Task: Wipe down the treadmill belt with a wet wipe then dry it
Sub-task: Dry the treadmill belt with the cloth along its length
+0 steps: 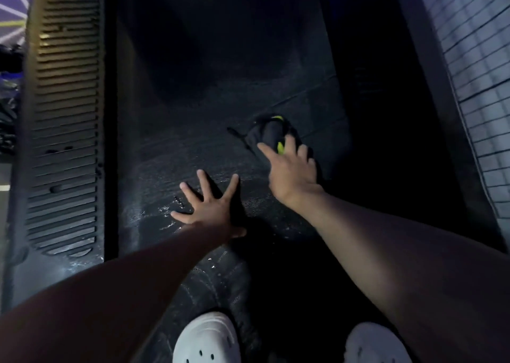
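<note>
The dark treadmill belt (193,130) fills the middle of the view and shines wet around my hands. My left hand (211,206) lies flat on the belt with its fingers spread wide. Further ahead and to the right, my right hand (292,169) rests on a dark cloth with yellow-green markings (271,133), fingers laid over its near end. The cloth is bunched up on the belt, and its near part is hidden under my hand.
A ribbed grey side rail (66,130) runs along the left of the belt. On the right a dark rail (430,86) borders a white tiled surface (480,67). My two white shoes (207,338) stand on the belt at the bottom edge.
</note>
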Demonstrator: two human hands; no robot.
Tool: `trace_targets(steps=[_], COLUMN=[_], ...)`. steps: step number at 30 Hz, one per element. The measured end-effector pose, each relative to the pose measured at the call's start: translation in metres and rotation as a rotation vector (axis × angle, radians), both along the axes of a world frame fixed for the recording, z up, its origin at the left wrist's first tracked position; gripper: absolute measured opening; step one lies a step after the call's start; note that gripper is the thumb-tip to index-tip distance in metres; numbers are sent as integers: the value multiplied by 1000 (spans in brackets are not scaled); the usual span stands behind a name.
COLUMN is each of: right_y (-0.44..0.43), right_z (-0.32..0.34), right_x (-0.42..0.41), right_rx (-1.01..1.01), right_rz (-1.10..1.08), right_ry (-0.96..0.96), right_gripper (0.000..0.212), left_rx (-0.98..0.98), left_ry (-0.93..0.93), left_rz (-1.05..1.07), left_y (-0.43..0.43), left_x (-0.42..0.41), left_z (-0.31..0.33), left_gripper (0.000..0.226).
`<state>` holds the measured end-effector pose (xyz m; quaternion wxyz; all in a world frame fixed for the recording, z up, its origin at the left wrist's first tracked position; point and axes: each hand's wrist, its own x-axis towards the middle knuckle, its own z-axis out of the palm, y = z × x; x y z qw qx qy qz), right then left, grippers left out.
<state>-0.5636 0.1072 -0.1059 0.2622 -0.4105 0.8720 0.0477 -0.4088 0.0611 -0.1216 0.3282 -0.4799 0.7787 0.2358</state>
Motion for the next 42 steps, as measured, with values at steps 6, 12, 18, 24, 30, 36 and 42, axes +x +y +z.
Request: trace_targets(steps=[6,12,18,24,30,36,42], right_y=[23,23,19,20,27,39,47], right_z=[-6,-9,-16,-21,-19,-17,-19], right_x=[8,-6,-7,-2,-2,-4,-5], right_rx=[-29,29,68,28,-111,-179,-77], right_rz=[-69,-26,-33,-37,-25,61,208], right_ry=[-139,-205,-135,-65,-51,-6,89], right_gripper=[93,83,73,68,64,85,91], left_rx=[-18,4,-42,-52,30,-42,-89], left_ry=[-18,14,-21,6,22,82,70], left_rz=[36,34,31,10,6,162,200], left_y=[3,3,9,11,8,56,58], left_x=[-3,-3,-13,-10,-10,-35,-33], left_z=[3,6,1,-5,-4,-16,-24], left_gripper=[128,126,129,131,137,142,142])
